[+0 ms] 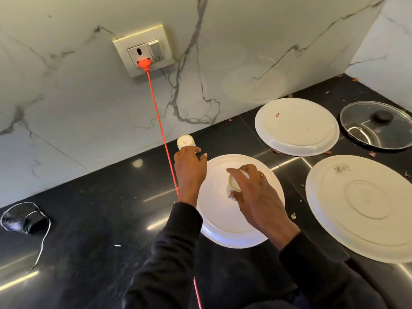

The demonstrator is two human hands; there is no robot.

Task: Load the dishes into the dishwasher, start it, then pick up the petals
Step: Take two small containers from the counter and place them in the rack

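- The right hand (pixel 252 197) grips a small white cup (pixel 233 182) with thumb and fingers curled round it, above the nearest plate (pixel 223 221).
- The left hand (pixel 190 168) touches the second cup (pixel 185 141) by the marble wall (pixel 89 108); I cannot tell if it grips.
- On the black counter (pixel 89 230) to the right lie the far plate (pixel 296 127), the right plate (pixel 361 208), a glass lid (pixel 376 126) and scattered petals (pixel 371 154).

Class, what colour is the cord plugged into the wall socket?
Orange-red cord, clearest in the head view.
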